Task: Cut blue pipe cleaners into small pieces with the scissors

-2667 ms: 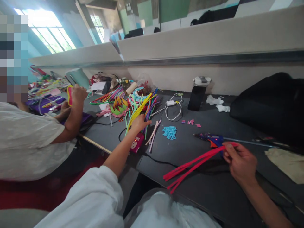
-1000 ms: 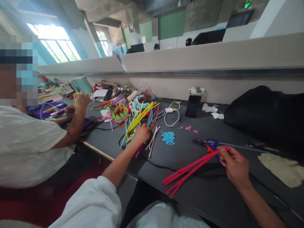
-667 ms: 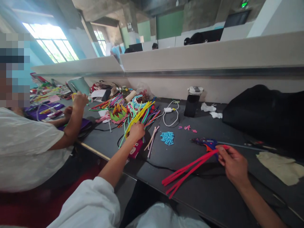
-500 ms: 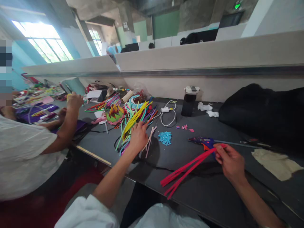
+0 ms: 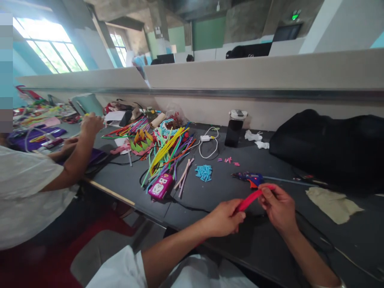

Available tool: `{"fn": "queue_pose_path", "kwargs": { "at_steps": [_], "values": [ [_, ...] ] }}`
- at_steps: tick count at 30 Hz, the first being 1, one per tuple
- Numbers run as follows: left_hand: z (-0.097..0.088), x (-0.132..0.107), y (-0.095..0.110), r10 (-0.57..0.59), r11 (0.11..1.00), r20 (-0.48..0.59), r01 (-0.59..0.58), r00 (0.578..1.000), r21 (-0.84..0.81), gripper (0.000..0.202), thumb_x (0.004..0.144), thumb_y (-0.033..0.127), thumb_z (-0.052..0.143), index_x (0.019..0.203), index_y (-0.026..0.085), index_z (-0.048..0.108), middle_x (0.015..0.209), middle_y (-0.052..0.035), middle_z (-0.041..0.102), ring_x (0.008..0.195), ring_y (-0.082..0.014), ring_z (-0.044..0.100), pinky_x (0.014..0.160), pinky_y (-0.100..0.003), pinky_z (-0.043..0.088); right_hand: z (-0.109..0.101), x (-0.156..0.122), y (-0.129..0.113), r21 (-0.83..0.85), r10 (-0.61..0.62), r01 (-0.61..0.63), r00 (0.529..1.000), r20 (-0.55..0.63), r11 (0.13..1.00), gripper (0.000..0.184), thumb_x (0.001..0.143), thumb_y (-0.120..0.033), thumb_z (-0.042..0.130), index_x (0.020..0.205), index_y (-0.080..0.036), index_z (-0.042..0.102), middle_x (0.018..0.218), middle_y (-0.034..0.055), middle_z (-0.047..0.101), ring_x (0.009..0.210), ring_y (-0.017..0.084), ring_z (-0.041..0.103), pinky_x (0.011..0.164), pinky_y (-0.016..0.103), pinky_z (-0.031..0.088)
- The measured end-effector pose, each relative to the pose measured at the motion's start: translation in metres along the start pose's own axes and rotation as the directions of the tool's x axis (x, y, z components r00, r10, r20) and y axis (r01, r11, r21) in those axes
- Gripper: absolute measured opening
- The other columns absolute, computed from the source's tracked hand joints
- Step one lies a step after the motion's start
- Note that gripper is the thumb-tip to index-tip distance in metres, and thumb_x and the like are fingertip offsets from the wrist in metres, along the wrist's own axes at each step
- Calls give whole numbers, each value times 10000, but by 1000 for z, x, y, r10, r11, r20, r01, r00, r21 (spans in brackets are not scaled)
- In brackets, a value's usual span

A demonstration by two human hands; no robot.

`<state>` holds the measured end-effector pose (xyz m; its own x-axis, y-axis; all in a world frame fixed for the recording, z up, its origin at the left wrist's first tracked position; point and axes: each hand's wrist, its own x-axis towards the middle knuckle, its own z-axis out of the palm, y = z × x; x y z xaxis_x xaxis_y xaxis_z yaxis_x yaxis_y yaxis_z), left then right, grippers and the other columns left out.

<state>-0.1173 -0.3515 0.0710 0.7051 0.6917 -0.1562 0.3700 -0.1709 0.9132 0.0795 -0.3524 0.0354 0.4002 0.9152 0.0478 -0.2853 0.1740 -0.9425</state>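
Red pipe cleaners (image 5: 249, 200) stretch in a bundle between my two hands above the dark table. My left hand (image 5: 225, 218) is closed around their lower left part, which hides the ends. At the upper right end, my right hand (image 5: 279, 208) pinches the bundle between thumb and fingers. Just beyond my right hand lies a blue glue gun (image 5: 250, 178) with an orange trigger. A pile of short light blue pieces (image 5: 204, 173) and a few pink pieces (image 5: 229, 160) lie farther back. Loose pipe cleaners (image 5: 168, 150) in yellow, green and purple are heaped to the left.
A magenta power socket (image 5: 161, 187) sits near the front edge, its black cable running under my hands. Behind are a white cable (image 5: 207, 139), a bottle (image 5: 234, 130) and crumpled tissue (image 5: 253, 136). A black bag (image 5: 327, 148) and beige cloth (image 5: 334, 204) lie right. A co-worker (image 5: 33, 188) sits left.
My left hand has come away from the loose pipe cleaners, moved right and closed on the red bundle, uncovering the magenta socket. My right hand still holds the other end.
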Motion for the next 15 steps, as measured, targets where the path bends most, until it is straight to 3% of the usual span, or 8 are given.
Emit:
{"fn": "queue_pose_path", "kwargs": {
  "at_steps": [2, 4, 11, 15],
  "values": [
    [3, -2, -5, -54, 998, 51, 56, 997, -34, 314, 928, 367, 378, 1029, 147, 578, 586, 52, 425, 505, -75, 391, 513, -197, 343, -2, 4, -2, 13, -11, 12, 1000, -24, 1000, 236, 688, -358, 776, 798, -171, 681, 613, -18, 561, 462, 54, 446, 359, 167, 326],
    [3, -9, -10, -57, 997, 35, 59, 998, -52, 321, 929, 376, 376, 985, 142, 589, 615, 52, 381, 535, -69, 337, 505, -189, 295, -4, 8, -8, 10, -20, 21, 998, -66, 1000, 245, 679, -356, 782, 789, -161, 682, 611, -18, 557, 471, 53, 450, 362, 163, 321],
    [-11, -38, -16, -18, 1000, 4, 18, 1000, 0, 450, 950, 483, 310, 952, 146, 607, 679, 34, 417, 625, -80, 378, 573, -194, 307, -12, 13, -62, 13, -44, 50, 962, -268, 999, 316, 588, -359, 829, 761, -154, 662, 699, 2, 587, 492, 52, 462, 349, 161, 313],
    [-20, -41, -17, 27, 999, -21, -26, 999, 29, 465, 954, 489, 302, 915, 146, 613, 691, 25, 449, 652, -86, 418, 607, -198, 328, -39, 17, -93, -48, -113, 102, 919, -379, 994, 326, 536, -332, 846, 739, -150, 669, 725, 28, 572, 506, 62, 455, 338, 182, 287]
  ]
}}
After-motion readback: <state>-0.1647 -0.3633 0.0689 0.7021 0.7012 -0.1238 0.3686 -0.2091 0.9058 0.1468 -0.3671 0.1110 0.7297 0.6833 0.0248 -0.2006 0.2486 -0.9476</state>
